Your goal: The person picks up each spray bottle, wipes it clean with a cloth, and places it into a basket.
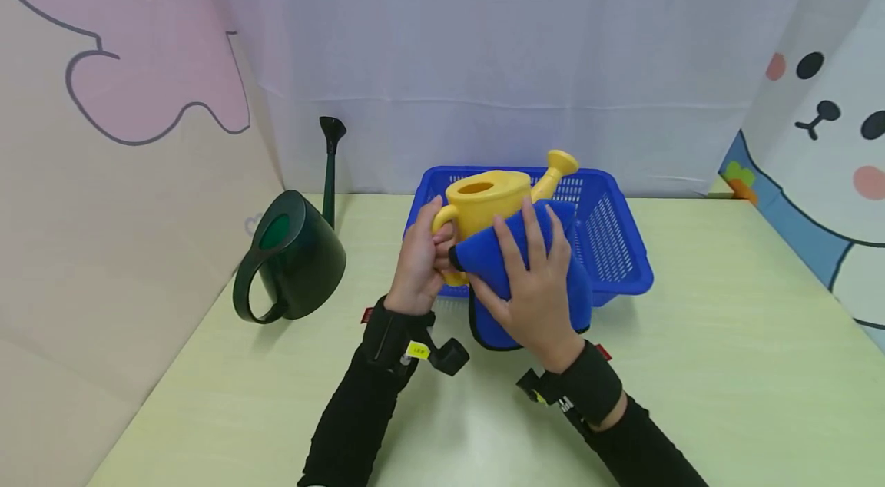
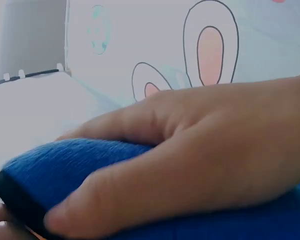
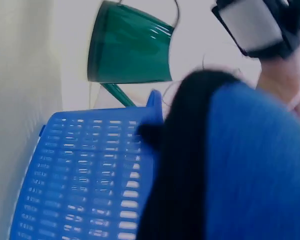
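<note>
A yellow watering can (image 1: 484, 203) is held up, overlapping the blue basket in the head view. The left hand (image 1: 418, 256) grips it by its handle, fingers curled round at the left side. Against the can's near side lies a blue cloth (image 1: 491, 326) with black edging, its lower part hanging down. The right hand (image 1: 532, 291) presses on this cloth with its fingers spread and straight. In the left wrist view, the right hand (image 2: 190, 165) rests over the cloth (image 2: 80, 155), thumb toward the camera. The cloth (image 3: 260, 165) fills much of the right wrist view.
A blue slotted basket (image 1: 611, 241) stands behind the hands near the back curtain (image 1: 442, 49). Left of it, a dark green watering can (image 1: 311, 272) with a long upright spout sits on the pale table (image 1: 726, 356). Printed cartoon walls border both sides.
</note>
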The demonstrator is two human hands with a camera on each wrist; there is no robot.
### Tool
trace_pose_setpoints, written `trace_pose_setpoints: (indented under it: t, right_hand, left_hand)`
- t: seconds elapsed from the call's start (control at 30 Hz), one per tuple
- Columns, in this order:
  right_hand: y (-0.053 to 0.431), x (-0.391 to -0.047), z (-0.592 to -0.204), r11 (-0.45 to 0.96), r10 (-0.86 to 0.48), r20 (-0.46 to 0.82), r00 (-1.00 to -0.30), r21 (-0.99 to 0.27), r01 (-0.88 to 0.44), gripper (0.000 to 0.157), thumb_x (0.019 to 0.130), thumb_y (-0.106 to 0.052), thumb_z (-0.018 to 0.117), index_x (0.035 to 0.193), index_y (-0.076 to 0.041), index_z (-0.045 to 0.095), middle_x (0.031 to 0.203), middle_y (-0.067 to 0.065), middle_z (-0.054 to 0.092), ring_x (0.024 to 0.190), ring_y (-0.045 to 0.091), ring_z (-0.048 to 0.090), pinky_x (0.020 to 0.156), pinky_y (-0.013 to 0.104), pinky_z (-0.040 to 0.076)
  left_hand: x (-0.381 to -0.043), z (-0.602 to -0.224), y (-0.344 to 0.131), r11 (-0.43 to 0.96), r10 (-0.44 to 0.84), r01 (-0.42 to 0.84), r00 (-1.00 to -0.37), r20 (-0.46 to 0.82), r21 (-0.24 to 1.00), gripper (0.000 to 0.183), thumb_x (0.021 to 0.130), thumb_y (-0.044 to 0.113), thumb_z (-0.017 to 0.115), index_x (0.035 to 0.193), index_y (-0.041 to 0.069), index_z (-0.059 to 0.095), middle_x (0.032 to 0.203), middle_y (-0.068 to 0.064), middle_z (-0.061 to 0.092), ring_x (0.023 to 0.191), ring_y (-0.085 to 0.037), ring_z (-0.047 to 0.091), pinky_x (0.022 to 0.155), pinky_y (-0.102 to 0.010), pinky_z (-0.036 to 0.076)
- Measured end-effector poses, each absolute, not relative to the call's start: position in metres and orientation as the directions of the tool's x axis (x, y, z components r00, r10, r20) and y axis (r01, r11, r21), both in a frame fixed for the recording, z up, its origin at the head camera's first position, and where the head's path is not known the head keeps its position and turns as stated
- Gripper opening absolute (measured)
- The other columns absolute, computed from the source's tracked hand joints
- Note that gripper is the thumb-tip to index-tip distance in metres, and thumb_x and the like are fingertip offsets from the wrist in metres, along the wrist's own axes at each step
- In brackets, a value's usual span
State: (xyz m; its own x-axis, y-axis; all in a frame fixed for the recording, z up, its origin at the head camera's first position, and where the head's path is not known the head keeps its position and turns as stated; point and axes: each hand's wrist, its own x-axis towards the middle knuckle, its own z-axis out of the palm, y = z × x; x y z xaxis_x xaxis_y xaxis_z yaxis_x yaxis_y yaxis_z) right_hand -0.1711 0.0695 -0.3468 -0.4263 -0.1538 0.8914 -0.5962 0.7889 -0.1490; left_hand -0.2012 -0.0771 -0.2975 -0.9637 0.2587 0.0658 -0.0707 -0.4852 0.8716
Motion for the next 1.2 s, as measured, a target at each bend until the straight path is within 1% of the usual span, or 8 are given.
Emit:
trace_pose_setpoints:
  t: [0.1, 0.3, 0.47, 0.6, 0.7, 0.77, 0.97, 1.2]
  right_hand:
    - [0.064, -0.167, -0.348, 0.834, -0.197, 0.897, -0.395, -0.058, -0.548, 0.063, 0.091, -0.055, 0.04, 0.134, -0.009, 0.043, 0.142, 0.023, 0.032, 0.127, 0.05, 0.026, 0.095, 0.067, 0.025]
    - [0.061, -0.166, -0.347, 0.857, -0.228, 0.873, -0.431, -0.031, -0.515, 0.058, 0.094, -0.051, 0.036, 0.135, -0.011, 0.042, 0.143, 0.02, 0.033, 0.128, 0.048, 0.026, 0.093, 0.066, 0.027]
    - [0.072, -0.174, -0.339, 0.756, -0.107, 0.886, -0.452, -0.223, -0.615, 0.055, 0.093, -0.048, 0.042, 0.133, -0.011, 0.044, 0.144, 0.019, 0.033, 0.129, 0.046, 0.027, 0.1, 0.063, 0.023]
    - [0.089, -0.179, -0.33, 0.571, -0.028, 0.851, -0.525, -0.418, -0.707, 0.057, 0.093, -0.047, 0.044, 0.132, -0.006, 0.044, 0.144, 0.018, 0.034, 0.133, 0.037, 0.029, 0.108, 0.057, 0.019]
    - [0.098, -0.181, -0.326, 0.464, -0.018, 0.822, -0.57, -0.498, -0.733, 0.055, 0.094, -0.041, 0.045, 0.132, -0.001, 0.042, 0.143, 0.019, 0.035, 0.135, 0.031, 0.029, 0.111, 0.053, 0.018]
    - [0.1, -0.182, -0.326, 0.448, -0.021, 0.815, -0.58, -0.511, -0.734, 0.055, 0.094, -0.04, 0.046, 0.132, -0.001, 0.042, 0.144, 0.018, 0.035, 0.135, 0.03, 0.029, 0.111, 0.053, 0.017]
    - [0.088, -0.177, -0.328, 0.61, -0.031, 0.867, -0.497, -0.377, -0.697, 0.056, 0.092, -0.051, 0.043, 0.13, -0.009, 0.047, 0.142, 0.016, 0.037, 0.131, 0.039, 0.029, 0.106, 0.058, 0.019]
    - [0.064, -0.168, -0.339, 0.844, -0.14, 0.909, -0.393, -0.099, -0.528, 0.048, 0.093, -0.046, 0.042, 0.127, -0.013, 0.05, 0.137, 0.017, 0.042, 0.126, 0.047, 0.029, 0.092, 0.064, 0.024]
  left_hand:
    - [-0.202, -0.298, -0.074, -0.505, 0.232, -0.08, -0.972, 0.045, 0.859, 0.042, 0.098, 0.036, 0.036, 0.061, 0.016, 0.034, 0.048, 0.011, 0.031, 0.037, -0.003, 0.028, 0.04, -0.016, 0.02]
    - [-0.204, -0.299, -0.074, -0.488, 0.212, -0.085, -0.977, 0.024, 0.869, 0.038, 0.097, 0.036, 0.037, 0.065, 0.016, 0.035, 0.049, 0.01, 0.031, 0.039, -0.004, 0.029, 0.041, -0.016, 0.022]
    - [-0.205, -0.298, -0.075, -0.453, 0.301, -0.097, -0.952, 0.049, 0.886, 0.049, 0.097, 0.038, 0.034, 0.054, 0.017, 0.03, 0.043, 0.011, 0.029, 0.034, -0.004, 0.025, 0.039, -0.018, 0.02]
    - [-0.204, -0.298, -0.075, -0.446, 0.358, -0.094, -0.93, 0.081, 0.89, 0.051, 0.098, 0.037, 0.031, 0.051, 0.018, 0.029, 0.04, 0.012, 0.03, 0.033, -0.006, 0.025, 0.039, -0.019, 0.019]
    - [-0.202, -0.298, -0.076, -0.445, 0.365, -0.101, -0.928, 0.078, 0.89, 0.051, 0.098, 0.037, 0.031, 0.051, 0.019, 0.029, 0.04, 0.012, 0.031, 0.034, -0.006, 0.026, 0.039, -0.02, 0.019]
    - [-0.201, -0.297, -0.076, -0.443, 0.368, -0.103, -0.927, 0.076, 0.89, 0.051, 0.098, 0.037, 0.031, 0.051, 0.018, 0.029, 0.04, 0.012, 0.031, 0.034, -0.006, 0.026, 0.039, -0.02, 0.019]
    - [-0.201, -0.299, -0.073, -0.454, 0.352, -0.095, -0.932, 0.081, 0.886, 0.05, 0.098, 0.037, 0.032, 0.052, 0.018, 0.029, 0.041, 0.012, 0.031, 0.034, -0.005, 0.026, 0.039, -0.019, 0.018]
    - [-0.2, -0.302, -0.065, -0.477, 0.288, -0.134, -0.957, 0.011, 0.869, 0.046, 0.097, 0.036, 0.036, 0.055, 0.018, 0.037, 0.044, 0.012, 0.033, 0.034, -0.001, 0.026, 0.038, -0.014, 0.022]
